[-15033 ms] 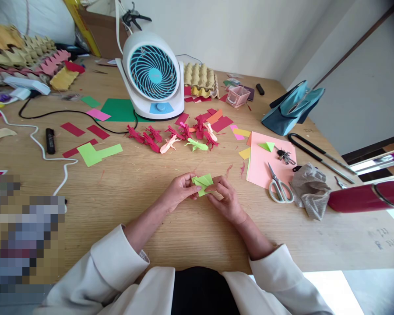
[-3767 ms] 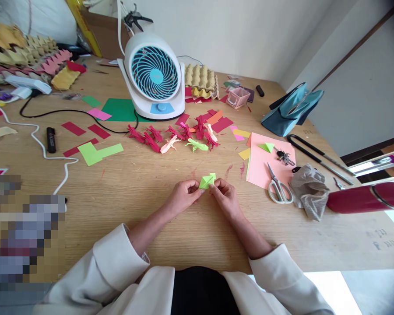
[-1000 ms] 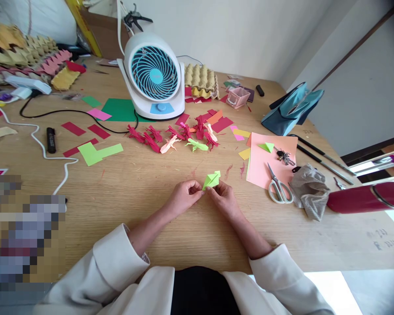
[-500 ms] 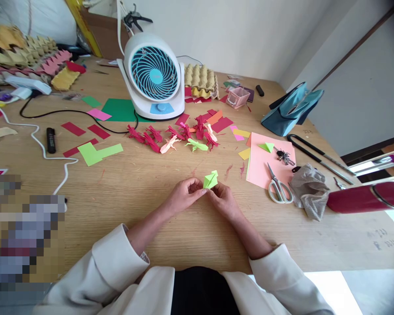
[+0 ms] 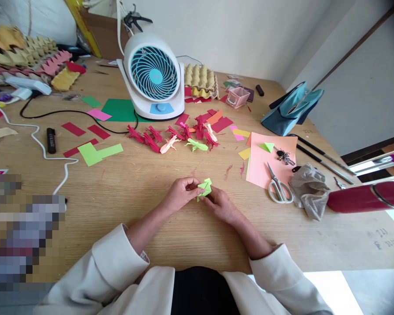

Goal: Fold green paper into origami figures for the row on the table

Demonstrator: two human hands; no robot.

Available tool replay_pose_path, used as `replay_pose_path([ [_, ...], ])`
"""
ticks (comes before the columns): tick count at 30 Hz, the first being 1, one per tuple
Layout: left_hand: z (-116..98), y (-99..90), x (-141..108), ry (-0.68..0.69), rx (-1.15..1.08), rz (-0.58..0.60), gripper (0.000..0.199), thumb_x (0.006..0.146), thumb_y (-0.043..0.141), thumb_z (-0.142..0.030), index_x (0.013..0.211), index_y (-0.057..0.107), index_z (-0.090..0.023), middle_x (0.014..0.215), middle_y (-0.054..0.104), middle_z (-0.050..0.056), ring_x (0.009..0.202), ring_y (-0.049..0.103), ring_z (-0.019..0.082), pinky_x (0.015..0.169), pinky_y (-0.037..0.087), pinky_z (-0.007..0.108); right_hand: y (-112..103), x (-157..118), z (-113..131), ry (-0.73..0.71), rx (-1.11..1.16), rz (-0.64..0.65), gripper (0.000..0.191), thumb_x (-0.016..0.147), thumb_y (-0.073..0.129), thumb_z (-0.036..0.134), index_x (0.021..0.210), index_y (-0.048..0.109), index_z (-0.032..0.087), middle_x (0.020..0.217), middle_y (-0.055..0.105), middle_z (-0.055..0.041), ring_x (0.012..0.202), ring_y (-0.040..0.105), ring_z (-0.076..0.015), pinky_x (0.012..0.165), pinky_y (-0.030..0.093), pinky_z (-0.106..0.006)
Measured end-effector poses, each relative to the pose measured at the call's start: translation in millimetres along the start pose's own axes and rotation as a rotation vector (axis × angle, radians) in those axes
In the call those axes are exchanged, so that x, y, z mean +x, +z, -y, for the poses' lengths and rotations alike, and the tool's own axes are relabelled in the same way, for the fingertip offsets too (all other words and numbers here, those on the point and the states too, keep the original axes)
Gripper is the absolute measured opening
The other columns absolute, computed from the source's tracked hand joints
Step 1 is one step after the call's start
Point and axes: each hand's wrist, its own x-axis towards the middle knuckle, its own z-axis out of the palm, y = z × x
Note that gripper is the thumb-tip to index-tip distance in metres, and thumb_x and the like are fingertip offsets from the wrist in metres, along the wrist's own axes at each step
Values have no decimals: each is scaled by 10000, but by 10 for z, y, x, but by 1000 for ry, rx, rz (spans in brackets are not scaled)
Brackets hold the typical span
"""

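Note:
A small light-green piece of folded paper (image 5: 205, 187) is held just above the table, between both hands. My left hand (image 5: 184, 191) pinches its left side with thumb and fingers. From the right, my right hand (image 5: 219, 203) grips its lower edge, the fingers partly hidden behind it. Beyond the hands lie several folded paper figures: a light-green one (image 5: 197, 145), a peach one (image 5: 169, 144) and red ones (image 5: 151, 141). Another light-green folded triangle (image 5: 267, 147) rests on a pink paper stack (image 5: 259, 168) at the right.
White-handled scissors (image 5: 280, 190) lie partly on the pink stack, beside a crumpled grey cloth (image 5: 310, 190) and a red flask (image 5: 364, 197). A white fan (image 5: 156, 78) stands at the back. Green paper strips (image 5: 91, 154), a black marker (image 5: 51, 140) and a white cable (image 5: 39, 140) are on the left.
The green folded paper has moved slightly left and down and is turned, so a small tip now shows below my left thumb. My right hand has shifted left with it.

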Motion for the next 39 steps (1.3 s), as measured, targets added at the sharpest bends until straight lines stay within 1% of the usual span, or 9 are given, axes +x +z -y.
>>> replay_pose_path([
  [3, -15, -10, 1, 12, -5, 18, 255, 740, 729, -385, 779, 651, -145, 666, 610, -21, 576, 485, 92, 552, 388, 209, -22, 1, 0, 21, 35, 35, 219, 954, 496, 356, 907, 611, 176, 817, 613, -21, 738, 533, -158, 668, 400, -263],
  [6, -19, -6, -11, 28, 59, 21, 227, 739, 727, -352, 819, 675, -146, 688, 616, -22, 596, 488, 95, 572, 386, 214, -34, 0, 13, 43, 30, 43, 210, 930, 527, 354, 838, 587, 176, 735, 557, 8, 663, 473, -135, 608, 360, -245],
  [10, -22, 7, -30, 31, 137, 7, 235, 757, 704, -371, 740, 644, -144, 651, 577, -29, 588, 465, 95, 565, 366, 217, -32, -3, 32, 65, 25, 47, 196, 901, 559, 334, 789, 562, 174, 701, 504, 26, 631, 420, -118, 587, 321, -239],
  [16, 9, -16, -4, 53, 151, -12, 224, 786, 660, -354, 712, 592, -154, 652, 540, -38, 588, 441, 92, 565, 350, 216, -29, 6, 23, 98, 168, -1, 333, 964, 465, 459, 792, 538, 184, 708, 462, 25, 659, 418, -125, 613, 337, -241],
  [21, 61, -31, 20, 33, 116, 16, 255, 791, 640, -362, 684, 523, -163, 634, 450, -47, 590, 386, 89, 540, 313, 208, -27, 13, 18, 60, 205, -12, 383, 978, 432, 476, 722, 483, 196, 708, 458, 18, 675, 433, -133, 643, 351, -246],
  [25, 30, -23, 10, 25, 111, 26, 257, 780, 635, -346, 663, 491, -167, 626, 422, -46, 591, 368, 90, 529, 302, 207, -18, 8, 28, 62, 199, -1, 381, 978, 431, 472, 720, 482, 197, 704, 448, 19, 669, 424, -131, 637, 344, -245],
  [29, -27, 3, -12, 28, 82, 1, 252, 774, 631, -327, 658, 471, -170, 636, 416, -45, 606, 371, 93, 547, 312, 211, -10, 8, 34, 75, 192, -4, 399, 977, 422, 501, 723, 475, 197, 696, 430, 22, 663, 413, -131, 634, 345, -247],
  [33, -25, 29, -21, 15, 7, -21, 296, 770, 655, -338, 641, 446, -173, 637, 405, -48, 619, 370, 93, 562, 315, 212, -13, 6, 38, 80, 205, -19, 421, 982, 403, 518, 725, 483, 194, 696, 437, 17, 668, 419, -134, 641, 349, -252],
  [39, 11, 27, -20, -51, -146, 41, 345, 756, 703, -394, 651, 462, -171, 640, 454, -46, 622, 425, 97, 596, 374, 226, -25, 10, 45, 79, 212, -30, 450, 985, 388, 528, 730, 529, 185, 694, 464, 7, 662, 435, -137, 636, 362, -256],
])
